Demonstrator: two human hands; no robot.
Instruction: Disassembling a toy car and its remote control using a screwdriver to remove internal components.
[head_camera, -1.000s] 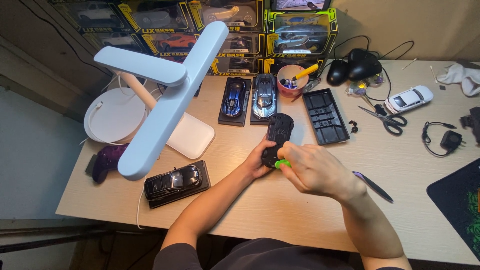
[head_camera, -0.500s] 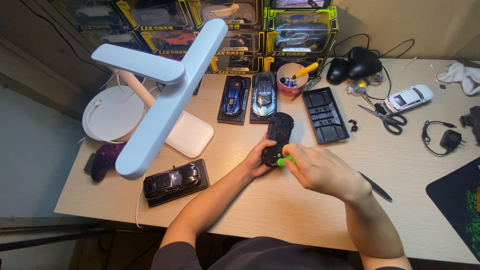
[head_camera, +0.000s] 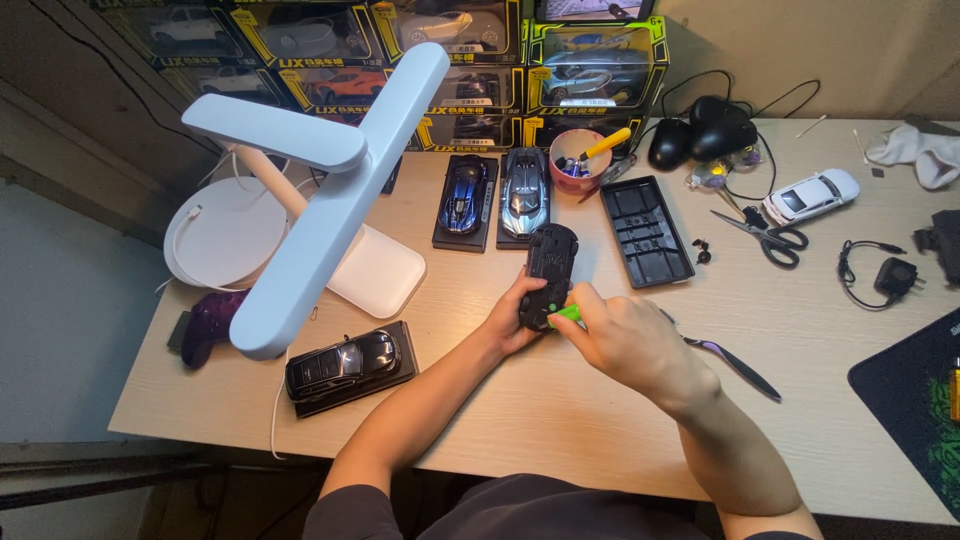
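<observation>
Black model car (head_camera: 548, 272) between left fingers (head_camera: 522, 300)

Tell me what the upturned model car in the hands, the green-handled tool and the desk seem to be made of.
Model car: its underside looks like matte black moulded plastic, dull, with ribs. Tool: the bright green handle looks like plastic; the tip is hidden. Desk: pale wood-grain surface, probably laminate, faint streaks and low sheen. Left hand grips the car; right hand holds the tool.
</observation>
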